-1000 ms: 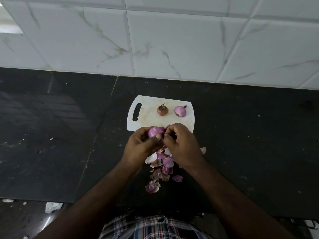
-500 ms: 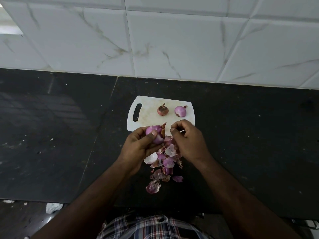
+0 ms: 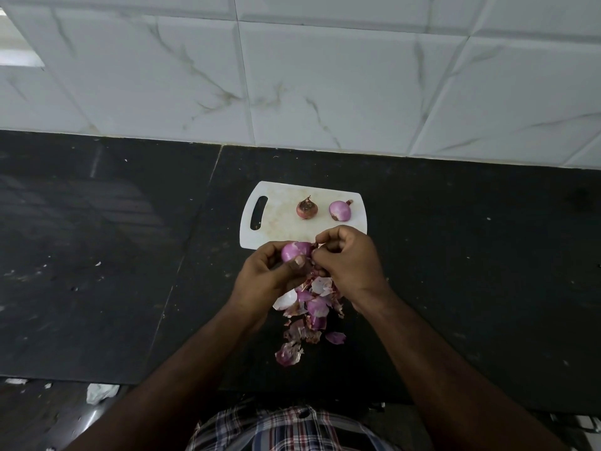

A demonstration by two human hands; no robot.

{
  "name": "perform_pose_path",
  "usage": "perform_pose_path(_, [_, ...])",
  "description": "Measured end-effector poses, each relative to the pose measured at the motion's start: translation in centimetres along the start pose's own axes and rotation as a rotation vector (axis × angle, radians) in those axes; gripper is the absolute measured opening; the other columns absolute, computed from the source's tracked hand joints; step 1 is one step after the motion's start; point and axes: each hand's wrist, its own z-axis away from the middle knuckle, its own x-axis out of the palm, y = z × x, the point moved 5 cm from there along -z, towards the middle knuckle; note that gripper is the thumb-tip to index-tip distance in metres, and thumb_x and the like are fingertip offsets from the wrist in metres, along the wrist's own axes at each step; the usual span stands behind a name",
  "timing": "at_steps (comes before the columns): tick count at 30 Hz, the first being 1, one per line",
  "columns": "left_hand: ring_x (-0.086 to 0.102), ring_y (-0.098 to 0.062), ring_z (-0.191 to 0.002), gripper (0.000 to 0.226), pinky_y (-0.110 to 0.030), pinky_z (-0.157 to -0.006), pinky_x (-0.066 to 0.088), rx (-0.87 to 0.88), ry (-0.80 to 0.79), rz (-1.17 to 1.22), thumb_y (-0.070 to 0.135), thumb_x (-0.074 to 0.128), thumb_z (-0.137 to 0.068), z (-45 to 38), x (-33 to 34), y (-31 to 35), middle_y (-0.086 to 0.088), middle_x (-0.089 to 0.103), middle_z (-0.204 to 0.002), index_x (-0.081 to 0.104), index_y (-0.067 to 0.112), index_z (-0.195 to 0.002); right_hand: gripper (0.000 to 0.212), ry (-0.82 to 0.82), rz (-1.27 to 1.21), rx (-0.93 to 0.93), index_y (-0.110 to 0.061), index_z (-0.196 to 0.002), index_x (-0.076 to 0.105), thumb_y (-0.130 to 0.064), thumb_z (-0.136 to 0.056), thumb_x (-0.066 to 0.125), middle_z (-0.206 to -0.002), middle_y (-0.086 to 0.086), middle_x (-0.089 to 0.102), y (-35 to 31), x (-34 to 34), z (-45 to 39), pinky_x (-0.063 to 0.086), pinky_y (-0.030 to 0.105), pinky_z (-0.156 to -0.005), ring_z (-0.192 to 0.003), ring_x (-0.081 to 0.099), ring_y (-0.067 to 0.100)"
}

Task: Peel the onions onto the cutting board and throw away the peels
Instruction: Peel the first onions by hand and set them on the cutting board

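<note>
Hands peeling an onion over the counter (image 3: 130, 255).

The board (image 3: 279, 219) is holding two more. The left hand (image 3: 270, 281) is gripping the onion (image 3: 296, 250), small, firm, probably slick; the right hand (image 3: 348, 262) is pinching its papery skin above the peels (image 3: 312, 307).

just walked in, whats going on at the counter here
A person is peeling small onions. The left hand holds a mostly peeled onion while the right hand pinches at its skin. Peels are piled on the dark counter. On the cutting board sit an unpeeled onion and a peeled one.
</note>
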Motion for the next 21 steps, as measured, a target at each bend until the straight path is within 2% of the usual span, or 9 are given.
perform_pose_path(2, [0.072, -0.033, -0.096, 0.048, -0.036, -0.085, 0.061, -0.019, 0.004, 0.046, 0.019, 0.071, -0.08, 0.1, -0.3, 0.0, -0.023, 0.072, -0.108, 0.06, -0.002, -0.122, 0.016, 0.007, 0.127, -0.028, -0.021, -0.09, 0.066, -0.013, -0.078, 0.073, -0.077, 0.0, 0.07, 0.2, -0.6, -0.1, 0.059, 0.034, -0.064, -0.067, 0.069, 0.016])
perform_pose_path(4, [0.072, -0.034, -0.097, 0.046, -0.038, -0.086, 0.061, -0.042, 0.007, 0.088, 0.019, 0.068, -0.083, 0.0, -0.9, 0.2, -0.024, 0.072, -0.107, 0.059, -0.002, -0.123, 0.018, 0.025, 0.212, -0.048, -0.023, -0.092, 0.067, -0.014, -0.078, 0.073, -0.077, -0.001, 0.07, 0.6, -1.7, -0.4, 0.059, 0.034, -0.067, -0.07, 0.068, 0.014])
perform_pose_path(7, [0.071, -0.036, -0.104, 0.043, -0.044, -0.092, 0.059, -0.079, -0.011, 0.075, 0.02, 0.066, -0.087, 0.0, -1.3, 0.1, -0.024, 0.071, -0.113, 0.059, 0.001, -0.125, 0.017, -0.04, 0.123, -0.047, -0.023, -0.095, 0.072, -0.011, -0.082, 0.072, -0.081, 0.001, 0.072, 0.8, -2.3, -0.8, 0.062, 0.042, -0.071, -0.071, 0.072, 0.018])
perform_pose_path(11, [0.073, -0.029, -0.095, 0.031, -0.042, -0.09, 0.06, -0.089, 0.01, 0.078, 0.014, 0.06, -0.096, -0.1, -1.0, -0.2, -0.017, 0.075, -0.102, 0.059, 0.001, -0.124, 0.017, -0.13, 0.119, -0.02, -0.015, -0.102, 0.075, -0.005, -0.091, 0.067, -0.087, 0.0, 0.075, 0.8, -1.6, -0.4, 0.063, 0.037, -0.073, -0.075, 0.074, 0.018])
perform_pose_path(14, [0.073, -0.029, -0.093, 0.029, -0.04, -0.087, 0.061, -0.067, 0.023, 0.036, 0.011, 0.06, -0.097, -0.2, -1.0, -0.3, -0.02, 0.073, -0.108, 0.059, 0.002, -0.125, 0.011, -0.183, -0.001, 0.062, -0.01, -0.1, 0.075, -0.015, -0.093, 0.069, -0.084, 0.007, 0.076, 0.8, -0.9, 0.2, 0.063, 0.037, -0.072, -0.079, 0.074, 0.025])
perform_pose_path(18, [0.072, -0.034, -0.101, 0.029, -0.042, -0.09, 0.059, -0.031, 0.003, -0.037, 0.01, 0.063, -0.096, -0.1, -0.5, -0.4, -0.021, 0.071, -0.114, 0.06, 0.004, -0.124, 0.023, -0.141, -0.133, 0.14, -0.006, -0.093, 0.074, -0.024, -0.081, 0.081, -0.084, 0.011, 0.076, 1.0, -0.1, 0.4, 0.063, 0.038, -0.071, -0.077, 0.075, 0.024])
perform_pose_path(21, [0.073, -0.029, -0.096, 0.028, -0.038, -0.087, 0.06, -0.023, 0.012, -0.026, 0.009, 0.063, -0.096, 0.0, -0.5, -0.2, -0.02, 0.072, -0.11, 0.061, 0.003, -0.123, 0.016, -0.122, -0.192, 0.162, -0.003, -0.094, 0.074, -0.012, -0.082, 0.08, -0.084, 0.013, 0.076, 1.3, 0.3, 0.4, 0.062, 0.038, -0.071, -0.077, 0.075, 0.026])
